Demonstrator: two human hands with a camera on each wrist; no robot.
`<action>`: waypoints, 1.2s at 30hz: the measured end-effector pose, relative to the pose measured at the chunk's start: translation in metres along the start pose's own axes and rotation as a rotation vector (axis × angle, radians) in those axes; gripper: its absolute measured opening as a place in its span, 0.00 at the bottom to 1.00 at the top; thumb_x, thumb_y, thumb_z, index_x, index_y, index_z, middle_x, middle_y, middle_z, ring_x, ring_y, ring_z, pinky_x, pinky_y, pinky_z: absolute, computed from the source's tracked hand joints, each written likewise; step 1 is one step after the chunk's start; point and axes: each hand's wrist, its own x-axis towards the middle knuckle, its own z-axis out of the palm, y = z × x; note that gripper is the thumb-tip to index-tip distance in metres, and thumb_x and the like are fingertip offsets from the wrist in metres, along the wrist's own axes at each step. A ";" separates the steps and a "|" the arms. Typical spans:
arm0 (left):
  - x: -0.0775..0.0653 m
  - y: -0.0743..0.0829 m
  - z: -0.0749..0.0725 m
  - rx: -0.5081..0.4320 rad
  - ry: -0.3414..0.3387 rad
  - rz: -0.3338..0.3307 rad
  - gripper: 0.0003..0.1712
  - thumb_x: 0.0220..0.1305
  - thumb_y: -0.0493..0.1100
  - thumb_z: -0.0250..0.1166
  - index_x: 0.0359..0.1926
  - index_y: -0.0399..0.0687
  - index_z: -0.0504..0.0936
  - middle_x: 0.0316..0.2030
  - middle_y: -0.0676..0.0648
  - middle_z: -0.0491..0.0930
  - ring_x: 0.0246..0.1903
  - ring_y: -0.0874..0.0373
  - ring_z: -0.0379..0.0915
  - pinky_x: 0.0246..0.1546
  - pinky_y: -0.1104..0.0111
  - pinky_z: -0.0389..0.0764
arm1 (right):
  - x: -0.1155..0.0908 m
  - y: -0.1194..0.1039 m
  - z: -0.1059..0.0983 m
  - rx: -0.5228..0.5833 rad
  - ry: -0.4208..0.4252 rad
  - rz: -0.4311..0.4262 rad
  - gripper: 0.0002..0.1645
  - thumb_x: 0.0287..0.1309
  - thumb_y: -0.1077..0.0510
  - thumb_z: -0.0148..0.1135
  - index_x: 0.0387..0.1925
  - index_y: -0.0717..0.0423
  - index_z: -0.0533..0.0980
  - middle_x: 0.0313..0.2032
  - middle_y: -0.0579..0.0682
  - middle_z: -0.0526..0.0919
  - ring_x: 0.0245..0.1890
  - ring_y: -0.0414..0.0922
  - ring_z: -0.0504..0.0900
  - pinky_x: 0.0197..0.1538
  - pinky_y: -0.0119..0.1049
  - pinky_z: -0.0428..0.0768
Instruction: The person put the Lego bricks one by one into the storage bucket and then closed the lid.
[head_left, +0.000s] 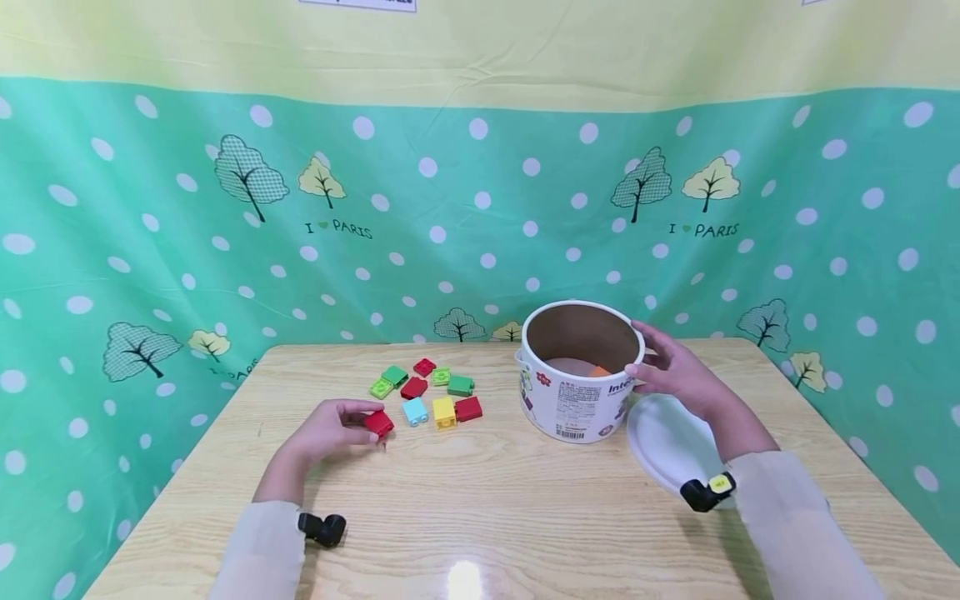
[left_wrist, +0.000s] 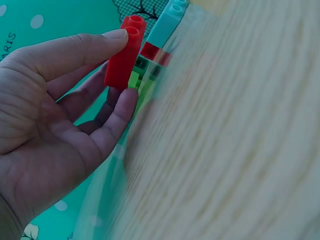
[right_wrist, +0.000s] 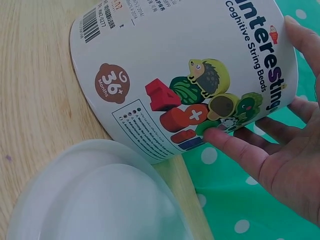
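Observation:
My left hand (head_left: 327, 431) pinches a red toy brick (head_left: 378, 423) between thumb and fingers at the left, close over the table. In the left wrist view the brick (left_wrist: 125, 52) is upright, two studs at its top end. Just beyond it are several loose bricks, among them a light blue brick (head_left: 416, 411), a yellow brick (head_left: 445, 412) and a red brick (head_left: 468, 408). With spread fingers, my right hand (head_left: 678, 375) rests against the right side and rim of a white printed bucket (head_left: 573, 408). An orange piece (head_left: 598, 372) shows inside the bucket.
A white round lid (head_left: 667, 437) lies on the table to the right of the bucket, partly under the right forearm. Green bricks (head_left: 461, 385) lie farther back on the wooden table (head_left: 480, 500). A dotted cloth (head_left: 480, 192) hangs behind.

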 end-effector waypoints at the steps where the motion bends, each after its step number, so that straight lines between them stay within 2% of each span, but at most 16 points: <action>1: 0.000 0.001 0.000 -0.006 0.001 0.001 0.32 0.51 0.36 0.75 0.60 0.41 0.78 0.53 0.41 0.78 0.49 0.50 0.75 0.47 0.66 0.79 | 0.000 0.000 0.000 -0.001 -0.001 0.001 0.53 0.62 0.51 0.66 0.78 0.47 0.43 0.73 0.64 0.51 0.68 0.68 0.58 0.52 0.56 0.79; 10: 0.001 0.010 0.002 -0.064 -0.010 0.034 0.32 0.52 0.36 0.75 0.60 0.38 0.78 0.55 0.38 0.77 0.48 0.49 0.77 0.46 0.67 0.81 | 0.003 -0.001 0.000 -0.005 0.000 0.003 0.54 0.61 0.51 0.67 0.78 0.47 0.43 0.73 0.63 0.50 0.68 0.68 0.58 0.53 0.59 0.77; 15: 0.003 0.014 0.005 -0.074 0.002 0.020 0.32 0.51 0.36 0.76 0.59 0.40 0.79 0.53 0.40 0.78 0.46 0.50 0.78 0.44 0.67 0.82 | 0.001 0.000 0.001 -0.002 0.001 -0.001 0.54 0.61 0.51 0.66 0.78 0.47 0.43 0.73 0.63 0.51 0.67 0.68 0.59 0.53 0.59 0.78; 27: 0.004 0.034 0.014 -0.132 -0.030 0.104 0.33 0.52 0.35 0.75 0.61 0.36 0.76 0.56 0.37 0.76 0.46 0.49 0.79 0.43 0.67 0.83 | -0.002 0.000 0.000 -0.015 0.014 0.011 0.54 0.61 0.49 0.67 0.78 0.45 0.43 0.73 0.62 0.51 0.68 0.67 0.59 0.53 0.58 0.78; 36: 0.007 0.050 0.023 -0.170 -0.027 0.144 0.32 0.52 0.33 0.74 0.60 0.35 0.77 0.56 0.36 0.75 0.47 0.46 0.78 0.43 0.68 0.83 | -0.001 -0.001 0.001 -0.012 0.012 0.009 0.54 0.62 0.50 0.66 0.78 0.44 0.43 0.74 0.62 0.50 0.68 0.68 0.58 0.54 0.60 0.76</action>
